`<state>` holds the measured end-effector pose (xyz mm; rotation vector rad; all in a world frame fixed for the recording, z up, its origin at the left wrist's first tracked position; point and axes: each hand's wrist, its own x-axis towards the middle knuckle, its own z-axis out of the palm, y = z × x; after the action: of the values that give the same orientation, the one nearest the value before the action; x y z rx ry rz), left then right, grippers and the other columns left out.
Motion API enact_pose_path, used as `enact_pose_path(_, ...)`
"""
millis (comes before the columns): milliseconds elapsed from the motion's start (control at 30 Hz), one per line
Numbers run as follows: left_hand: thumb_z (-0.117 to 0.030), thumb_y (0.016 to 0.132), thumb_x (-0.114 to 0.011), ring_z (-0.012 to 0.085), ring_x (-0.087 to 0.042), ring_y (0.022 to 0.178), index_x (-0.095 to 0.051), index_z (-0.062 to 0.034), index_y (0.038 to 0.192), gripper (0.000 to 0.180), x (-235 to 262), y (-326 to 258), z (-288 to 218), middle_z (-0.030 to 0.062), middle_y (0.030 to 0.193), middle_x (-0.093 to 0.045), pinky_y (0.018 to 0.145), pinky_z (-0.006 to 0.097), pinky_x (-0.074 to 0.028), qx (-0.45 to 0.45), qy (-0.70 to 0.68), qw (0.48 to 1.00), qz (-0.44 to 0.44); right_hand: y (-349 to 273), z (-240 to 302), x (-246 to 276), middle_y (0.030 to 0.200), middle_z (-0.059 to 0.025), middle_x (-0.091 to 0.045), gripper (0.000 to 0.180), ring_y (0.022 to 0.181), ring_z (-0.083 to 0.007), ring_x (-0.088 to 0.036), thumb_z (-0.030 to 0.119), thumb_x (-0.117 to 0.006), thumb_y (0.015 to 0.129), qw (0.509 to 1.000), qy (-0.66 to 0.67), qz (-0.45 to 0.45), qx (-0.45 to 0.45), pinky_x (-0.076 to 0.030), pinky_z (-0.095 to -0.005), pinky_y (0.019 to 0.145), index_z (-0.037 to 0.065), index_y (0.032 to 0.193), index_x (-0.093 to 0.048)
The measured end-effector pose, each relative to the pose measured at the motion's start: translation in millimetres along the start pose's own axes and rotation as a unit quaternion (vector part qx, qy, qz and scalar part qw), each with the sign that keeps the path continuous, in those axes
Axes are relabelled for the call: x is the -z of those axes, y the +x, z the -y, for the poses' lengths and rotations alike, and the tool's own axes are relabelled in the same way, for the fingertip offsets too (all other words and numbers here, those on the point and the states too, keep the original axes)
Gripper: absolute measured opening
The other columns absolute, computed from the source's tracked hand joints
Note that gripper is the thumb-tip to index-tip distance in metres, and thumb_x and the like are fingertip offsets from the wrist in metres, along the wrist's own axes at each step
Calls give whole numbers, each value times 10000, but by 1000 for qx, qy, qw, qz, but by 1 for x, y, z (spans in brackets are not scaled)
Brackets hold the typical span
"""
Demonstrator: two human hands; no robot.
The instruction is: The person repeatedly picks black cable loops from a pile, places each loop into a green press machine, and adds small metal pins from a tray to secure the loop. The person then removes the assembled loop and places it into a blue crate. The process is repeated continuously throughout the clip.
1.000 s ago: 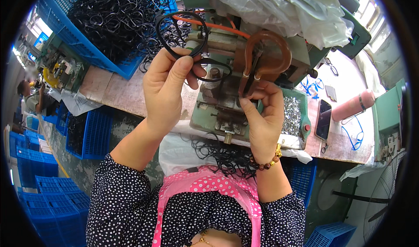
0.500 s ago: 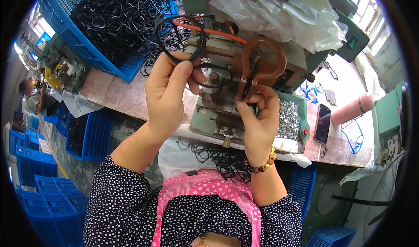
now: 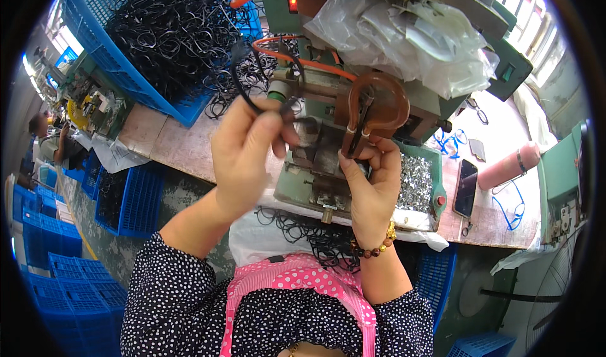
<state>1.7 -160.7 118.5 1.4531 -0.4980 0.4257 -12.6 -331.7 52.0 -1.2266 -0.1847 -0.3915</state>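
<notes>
My left hand (image 3: 242, 152), slightly blurred, is closed on black loop-shaped bands (image 3: 235, 79) that rise above its fingers and trail toward the machine. My right hand (image 3: 372, 179) has its thumb and fingers pinched together at a dark upright metal part (image 3: 357, 136) of the bench machine (image 3: 421, 95). Whatever sits in that pinch is hidden. Just above those fingertips, a brown curved tube (image 3: 404, 101) arches around the metal part. A metal block (image 3: 328, 149) of the machine lies between the two hands.
A blue crate (image 3: 104, 51) heaped with black bands (image 3: 170, 38) stands at the far left. Beside my right hand is a green tray of small shiny pieces (image 3: 415, 177). A phone (image 3: 466, 187) and a pink bottle (image 3: 510, 166) lie farther right. More black bands (image 3: 306, 234) rest on my lap.
My left hand has drawn down a little, and the black bands in it have swung and blurred. My right hand remains pinched at the same machine part.
</notes>
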Motion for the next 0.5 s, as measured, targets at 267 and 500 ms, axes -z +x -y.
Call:
enact_pose_path(267,-122,1022,-535,109,-657,800,-573,28,1136,192,3,14,14,81,1007,-674,643,220,-498,-21,-25,999,7,-4,-1,2,1025,-57,-626,457,968,-123,-576,-88,-637,879,1000,-17,-1,-10,-471,-249,878,-8,1282,-438)
enact_pose_path(500,-121,1023,-527,114,-651,808,-549,24,1158,199,1,2,8,85,1010,-662,619,213,-492,-16,-65,997,26,0,-2,1,1015,-65,-629,475,962,-123,-586,-71,-641,879,1000,-21,-9,-10,-475,-254,868,-21,1303,-432)
